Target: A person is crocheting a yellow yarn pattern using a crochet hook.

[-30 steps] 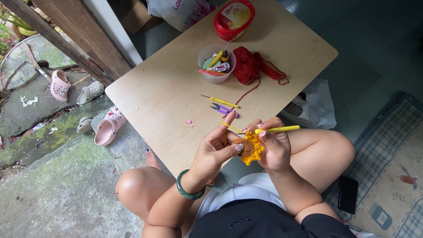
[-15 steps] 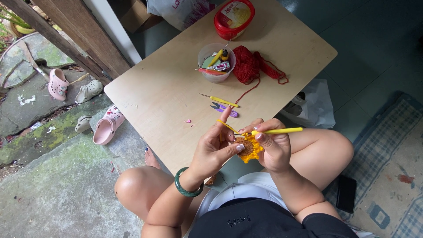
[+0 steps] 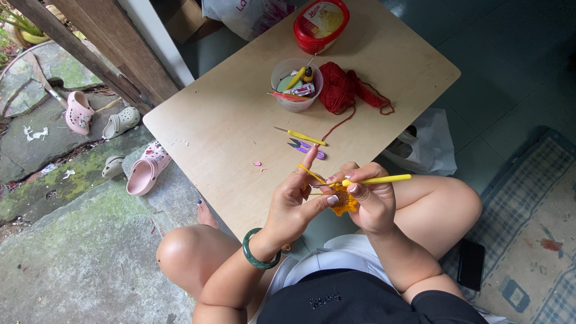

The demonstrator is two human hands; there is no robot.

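The left hand (image 3: 295, 207) pinches a small orange-yellow crochet piece (image 3: 344, 201) between thumb and fingers, its index finger raised with a strand of yellow yarn (image 3: 312, 174) looped over it, while the right hand (image 3: 367, 198) is closed around a yellow-handled crochet hook (image 3: 377, 179) whose tip meets the piece. Both hands work just above the near edge of a low wooden table (image 3: 240, 120), over the seated person's bare knees. Farther out on the table lie a second hook (image 3: 300, 135), small purple snips (image 3: 306, 147), a ball of red yarn (image 3: 339, 87), a clear cup of tools (image 3: 295, 84) and a red-lidded tub (image 3: 321, 24).
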